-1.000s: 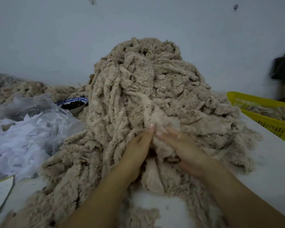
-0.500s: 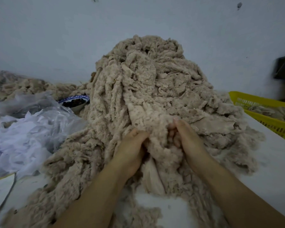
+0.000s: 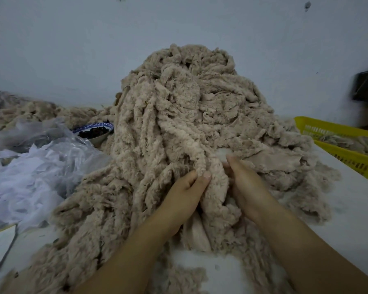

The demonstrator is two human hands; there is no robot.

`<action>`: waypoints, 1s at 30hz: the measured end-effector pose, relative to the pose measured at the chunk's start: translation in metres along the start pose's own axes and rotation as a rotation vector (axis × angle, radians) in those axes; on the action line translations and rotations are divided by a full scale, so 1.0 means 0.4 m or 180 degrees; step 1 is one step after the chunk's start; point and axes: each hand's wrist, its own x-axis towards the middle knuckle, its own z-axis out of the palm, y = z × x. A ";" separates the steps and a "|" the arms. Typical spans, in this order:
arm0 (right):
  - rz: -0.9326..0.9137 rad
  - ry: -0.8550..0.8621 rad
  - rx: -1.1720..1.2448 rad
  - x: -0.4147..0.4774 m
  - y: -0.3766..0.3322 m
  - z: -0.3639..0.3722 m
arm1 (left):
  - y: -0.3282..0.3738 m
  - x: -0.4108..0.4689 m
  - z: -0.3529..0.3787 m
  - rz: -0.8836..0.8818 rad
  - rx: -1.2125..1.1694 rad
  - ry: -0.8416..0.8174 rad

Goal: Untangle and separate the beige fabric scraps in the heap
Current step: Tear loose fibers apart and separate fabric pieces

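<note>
The left hand (image 3: 184,195) has closed in on the right hand (image 3: 248,184). Its thumb and forefinger now pinch a fleecy strip (image 3: 186,148) on the front slope of the heap (image 3: 179,92), mid-desk (image 3: 353,219). The right hand's fingers are buried, so its grip cannot be told. Step in hand: isolating one strip. Its long axis runs up-slope, away from the person. Next: draw it nearward, clearing snags.

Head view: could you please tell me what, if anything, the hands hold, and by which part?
The left hand pinches a fluffy beige fabric strip partway down its length. The right hand's hold cannot be told.
</note>
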 end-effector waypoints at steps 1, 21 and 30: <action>0.0426 -0.0134 0.0111 -0.001 -0.003 -0.004 | 0.000 -0.001 0.001 -0.0023 -0.0046 0.0003; -0.0345 0.0548 -0.0733 0.025 0.004 -0.028 | -0.008 -0.002 0.012 0.1254 0.2904 -0.0060; 0.0319 -0.0179 -0.1823 0.018 0.011 -0.058 | -0.006 -0.008 -0.006 0.0890 0.1191 0.0077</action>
